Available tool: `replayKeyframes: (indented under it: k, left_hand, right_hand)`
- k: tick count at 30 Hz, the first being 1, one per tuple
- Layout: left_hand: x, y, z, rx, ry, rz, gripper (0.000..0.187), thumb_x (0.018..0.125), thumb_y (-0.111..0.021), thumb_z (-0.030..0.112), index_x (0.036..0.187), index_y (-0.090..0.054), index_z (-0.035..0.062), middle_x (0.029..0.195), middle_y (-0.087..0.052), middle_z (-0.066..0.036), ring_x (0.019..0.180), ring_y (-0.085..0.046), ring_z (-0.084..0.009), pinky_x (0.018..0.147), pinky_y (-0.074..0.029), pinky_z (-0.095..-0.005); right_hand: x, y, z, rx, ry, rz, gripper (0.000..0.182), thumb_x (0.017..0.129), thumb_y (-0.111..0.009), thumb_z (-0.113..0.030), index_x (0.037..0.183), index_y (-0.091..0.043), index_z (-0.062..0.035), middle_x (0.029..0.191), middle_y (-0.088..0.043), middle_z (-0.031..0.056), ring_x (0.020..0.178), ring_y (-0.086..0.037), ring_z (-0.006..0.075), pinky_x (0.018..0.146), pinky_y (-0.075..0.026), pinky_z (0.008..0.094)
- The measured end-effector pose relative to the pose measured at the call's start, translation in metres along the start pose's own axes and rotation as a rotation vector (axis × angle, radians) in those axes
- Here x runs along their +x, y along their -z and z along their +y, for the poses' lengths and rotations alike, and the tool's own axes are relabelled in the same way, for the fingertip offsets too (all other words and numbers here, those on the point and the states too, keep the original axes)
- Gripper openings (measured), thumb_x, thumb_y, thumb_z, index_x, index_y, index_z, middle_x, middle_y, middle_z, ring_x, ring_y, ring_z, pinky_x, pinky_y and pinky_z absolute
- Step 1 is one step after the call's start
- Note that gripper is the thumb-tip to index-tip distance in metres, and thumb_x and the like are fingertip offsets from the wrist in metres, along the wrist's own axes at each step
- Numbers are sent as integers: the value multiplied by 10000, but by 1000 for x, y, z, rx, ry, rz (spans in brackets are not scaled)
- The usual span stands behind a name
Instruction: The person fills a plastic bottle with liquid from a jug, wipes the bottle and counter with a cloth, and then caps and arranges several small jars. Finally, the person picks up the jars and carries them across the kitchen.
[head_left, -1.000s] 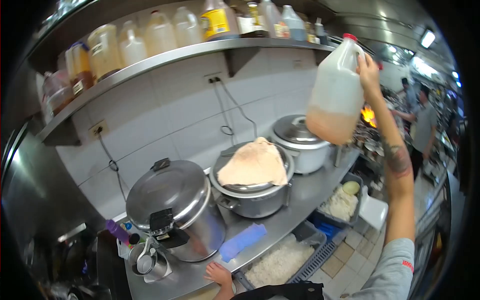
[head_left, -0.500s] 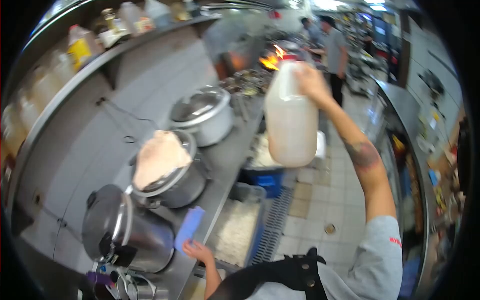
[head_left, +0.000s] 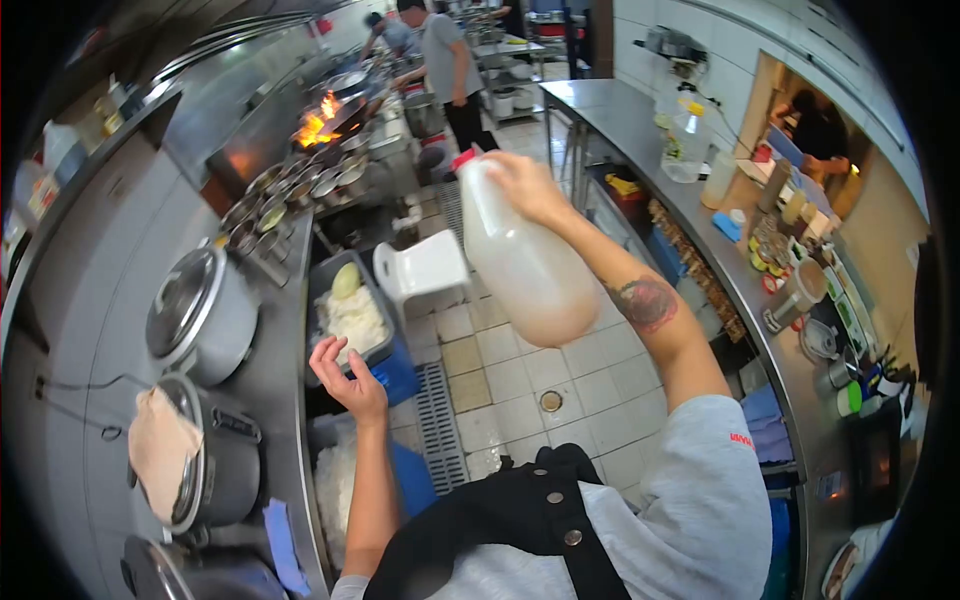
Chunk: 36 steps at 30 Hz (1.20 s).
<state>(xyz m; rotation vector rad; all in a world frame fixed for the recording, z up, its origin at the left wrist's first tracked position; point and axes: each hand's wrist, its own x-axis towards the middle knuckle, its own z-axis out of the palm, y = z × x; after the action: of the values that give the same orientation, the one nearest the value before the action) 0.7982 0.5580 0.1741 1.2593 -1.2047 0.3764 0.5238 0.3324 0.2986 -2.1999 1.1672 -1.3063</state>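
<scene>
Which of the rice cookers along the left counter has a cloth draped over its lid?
The middle cooker, with the tan cloth over its lid. The farther white cooker shows a bare metal lid, and so does the nearest one at the bottom edge.

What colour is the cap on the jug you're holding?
Red, on the jug in the right hand; head view.

Commercial kitchen, narrow aisle. Floor [head_left: 520,375] of pale square tiles, with a grated drain channel [head_left: 437,415] along the left side. Left wall [head_left: 95,225] tiled pale, shelf [head_left: 100,125] above. Steel desk [head_left: 270,360] on the left; a second steel desk [head_left: 640,135] on the right. White step stool [head_left: 425,272] stands in the aisle. Open flame [head_left: 315,122] at the far cooking range.
</scene>
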Motion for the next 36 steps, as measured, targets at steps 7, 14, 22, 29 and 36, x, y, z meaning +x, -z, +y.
replayKeyframes:
  k: [7,14,22,29,36]
  left_hand:
    - [33,-169,63,-262,-114,-272,222,899,-538,45,1110,-583,-6,1169,-550,-186,1113,-531,-338,1006,-393,-410]
    - [78,-327,129,-608,-604,-785,318,910,-545,163,1183,-600,10,1137,-582,-164,1062,-554,-342,930,-431,-421]
    - [77,-481,152,-1057,-1025,-1037,239,869,-556,274,860,-582,37,754,-527,-103,703,-536,-302,652,-414,-392]
    - [75,-571,159,-1354,-869,-1275,348,894,-570,368,945,-593,25,799,-545,-131,768,-550,-349,709,-431,-423]
    - [51,-659,190,-1345,-991,-1314,442,861,-626,457,818,-511,33,752,-520,-140,712,-548,-363,631,-433,-427]
  right_hand:
    - [-39,60,82,-23,-30,-179,364,967,-566,-284,1226,-639,-39,1162,-673,207,1084,-652,335,967,-478,391]
    - [-83,138,106,92,-159,-322,379,960,-579,-282,1253,-630,-47,1178,-675,186,1081,-655,312,953,-482,385]
    - [-88,172,130,-37,-384,-91,368,936,-610,-299,1230,-652,-83,1084,-698,198,959,-682,349,882,-511,395]
    - [-57,186,170,-126,-491,39,360,945,-606,-309,1234,-652,-99,1031,-708,190,889,-698,344,833,-527,401]
    - [-38,192,210,-221,-667,205,330,951,-600,-254,1238,-642,-97,970,-706,206,855,-694,364,796,-536,416]
